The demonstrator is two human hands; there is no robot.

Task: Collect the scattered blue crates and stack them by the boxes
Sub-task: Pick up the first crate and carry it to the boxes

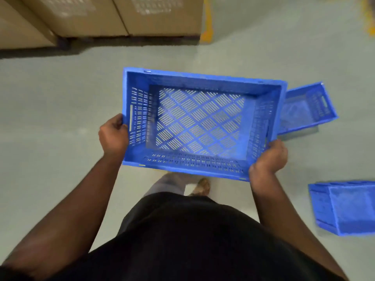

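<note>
The blue crate is held in the air above the grey floor, open side up and empty; the left hand has its fingers clenched on the left short wall, the right hand grasps the near right corner. A second crate lies on the floor just behind it to the right; a third crate lies tipped at the right edge. The cardboard boxes stand ahead, well apart from the held crate.

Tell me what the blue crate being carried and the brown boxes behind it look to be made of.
The blue slotted crate held in both hands: likely rigid moulded plastic, given its uniform colour, slight sheen and crisp vent slots. The brown boxes: probably corrugated cardboard, with matte tan faces, straight seams and pale printed labels, though blurred.
</note>
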